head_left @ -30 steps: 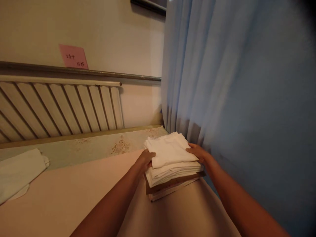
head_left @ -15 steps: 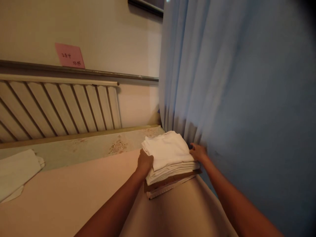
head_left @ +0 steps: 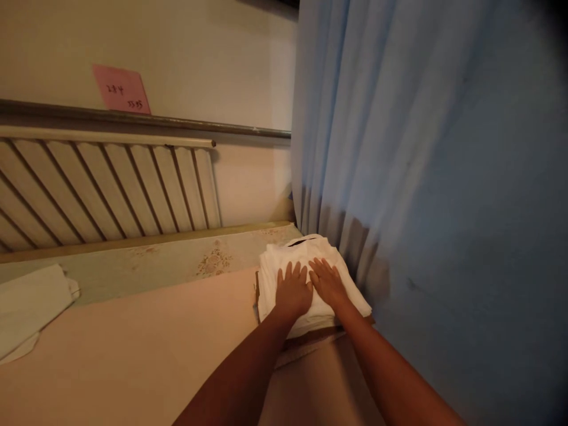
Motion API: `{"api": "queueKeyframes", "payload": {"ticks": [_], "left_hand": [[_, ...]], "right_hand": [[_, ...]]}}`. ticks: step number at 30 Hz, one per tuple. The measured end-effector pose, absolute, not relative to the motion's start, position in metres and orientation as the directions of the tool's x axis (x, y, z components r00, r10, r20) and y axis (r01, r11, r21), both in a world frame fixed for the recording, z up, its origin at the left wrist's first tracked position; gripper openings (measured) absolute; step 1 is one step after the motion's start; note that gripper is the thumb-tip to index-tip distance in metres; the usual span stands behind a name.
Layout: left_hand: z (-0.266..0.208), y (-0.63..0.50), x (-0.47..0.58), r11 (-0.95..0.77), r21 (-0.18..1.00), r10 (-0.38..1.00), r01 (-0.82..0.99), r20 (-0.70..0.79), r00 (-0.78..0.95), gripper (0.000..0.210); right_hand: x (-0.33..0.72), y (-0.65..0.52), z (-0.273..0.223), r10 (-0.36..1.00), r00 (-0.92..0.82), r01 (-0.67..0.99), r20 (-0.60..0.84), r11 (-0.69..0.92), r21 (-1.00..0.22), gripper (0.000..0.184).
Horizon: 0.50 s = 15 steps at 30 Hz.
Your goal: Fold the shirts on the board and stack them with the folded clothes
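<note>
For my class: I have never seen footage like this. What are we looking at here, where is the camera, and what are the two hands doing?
There is no machine here. The picture comes from a camera worn on a person's head, looking forward and down, so the two bare arms reaching in from below are that person's own. The left hand and right hand lie flat, palms down, side by side on top of a stack of folded white cloths. Nothing is gripped; the fingers are spread. The stack sits on a brown board on a pinkish surface, close to a blue curtain. At the far left lies another folded cloth. Behind are a ribbed white radiator and a pink note on the wall.
</note>
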<state>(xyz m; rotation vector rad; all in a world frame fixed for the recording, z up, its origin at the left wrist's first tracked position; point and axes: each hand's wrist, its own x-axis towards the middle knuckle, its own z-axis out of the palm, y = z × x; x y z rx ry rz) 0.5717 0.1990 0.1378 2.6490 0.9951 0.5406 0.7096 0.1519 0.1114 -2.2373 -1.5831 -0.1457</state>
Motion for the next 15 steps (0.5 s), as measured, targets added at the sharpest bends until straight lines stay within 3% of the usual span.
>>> {"api": "queueKeyframes", "payload": {"ticks": [15], "left_hand": [[0.124, 0.180, 0.521, -0.724, 0.339, 0.689, 0.600, 0.392, 0.609, 0.057]], "right_hand": [[0.726, 0.150, 0.087, 0.876, 0.371, 0.929, 0.307, -0.344, -0.141, 0.056]]}}
